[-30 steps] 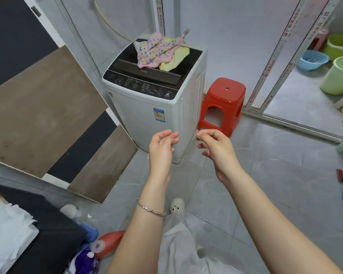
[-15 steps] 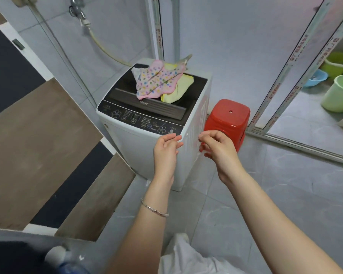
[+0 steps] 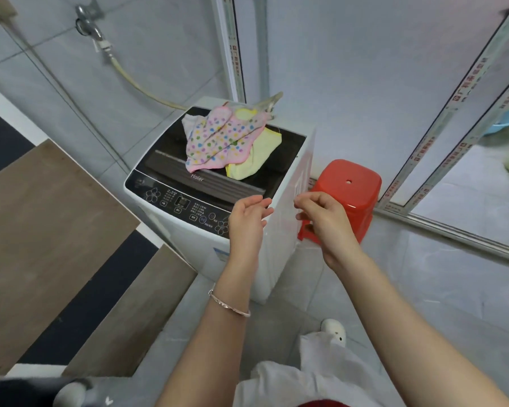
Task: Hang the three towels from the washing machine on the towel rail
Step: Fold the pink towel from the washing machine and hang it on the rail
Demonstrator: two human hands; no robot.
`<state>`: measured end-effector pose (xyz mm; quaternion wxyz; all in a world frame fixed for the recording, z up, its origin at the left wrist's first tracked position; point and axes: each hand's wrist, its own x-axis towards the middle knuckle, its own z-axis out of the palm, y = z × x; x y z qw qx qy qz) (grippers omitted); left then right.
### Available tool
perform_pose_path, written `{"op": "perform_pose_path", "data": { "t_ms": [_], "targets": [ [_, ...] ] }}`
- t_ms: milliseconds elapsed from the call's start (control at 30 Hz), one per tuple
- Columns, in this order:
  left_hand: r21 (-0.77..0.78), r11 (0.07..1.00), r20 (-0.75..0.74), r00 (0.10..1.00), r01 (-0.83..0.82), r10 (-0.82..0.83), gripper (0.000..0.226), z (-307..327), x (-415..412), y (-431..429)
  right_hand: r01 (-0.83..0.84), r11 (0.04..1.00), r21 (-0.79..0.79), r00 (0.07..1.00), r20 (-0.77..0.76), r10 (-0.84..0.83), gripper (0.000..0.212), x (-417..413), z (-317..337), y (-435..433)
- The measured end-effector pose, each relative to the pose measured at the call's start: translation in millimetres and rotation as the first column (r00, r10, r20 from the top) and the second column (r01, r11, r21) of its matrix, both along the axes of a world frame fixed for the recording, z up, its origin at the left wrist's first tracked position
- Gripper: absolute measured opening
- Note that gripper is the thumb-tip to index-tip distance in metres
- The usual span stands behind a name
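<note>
Pink spotted towel (image 3: 221, 141) lies heaped over a yellow towel (image 3: 254, 157) on the washing machine (image 3: 171, 198) lid. Both hands, left hand (image 3: 247, 221) and right hand (image 3: 321, 218), hover empty near its front corner, fingers loosely curled, slightly apart

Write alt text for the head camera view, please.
Two bare hands, left and right, reach empty toward a washing machine whose lid holds a heap of towels. A red stool stands beside it.
</note>
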<state>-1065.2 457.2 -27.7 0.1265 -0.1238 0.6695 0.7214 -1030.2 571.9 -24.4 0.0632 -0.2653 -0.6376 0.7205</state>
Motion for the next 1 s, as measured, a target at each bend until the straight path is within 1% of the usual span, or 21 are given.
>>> {"op": "perform_pose_path", "data": {
  "t_ms": [200, 433, 700, 900, 1000],
  "targets": [
    [0.019, 0.992, -0.009, 0.992, -0.125, 0.125, 0.025, 9, -31, 64, -0.132, 0.99, 0.056, 0.991, 0.007, 0.132, 0.022, -44, 12, 65],
    [0.063, 0.955, -0.006, 0.957, -0.289, 0.29, 0.02, 13, -53, 116, -0.255, 0.961, 0.103, 0.967, 0.043, 0.252, 0.022, -86, 18, 125],
    [0.051, 0.915, 0.0, 0.916, -0.4, 0.4, 0.02, 7, -92, 126, -0.376, 0.921, 0.1, 0.926, 0.083, 0.369, 0.012, -141, 12, 132],
    [0.06, 0.887, 0.009, 0.889, -0.458, 0.458, 0.015, -11, -149, 115, -0.442, 0.886, 0.138, 0.896, 0.119, 0.428, 0.011, -195, 5, 123],
    [0.072, 0.874, 0.001, 0.877, -0.48, 0.481, 0.015, -17, -180, 106, -0.474, 0.869, 0.144, 0.879, 0.139, 0.456, 0.006, -230, 3, 118]
  ]
}}
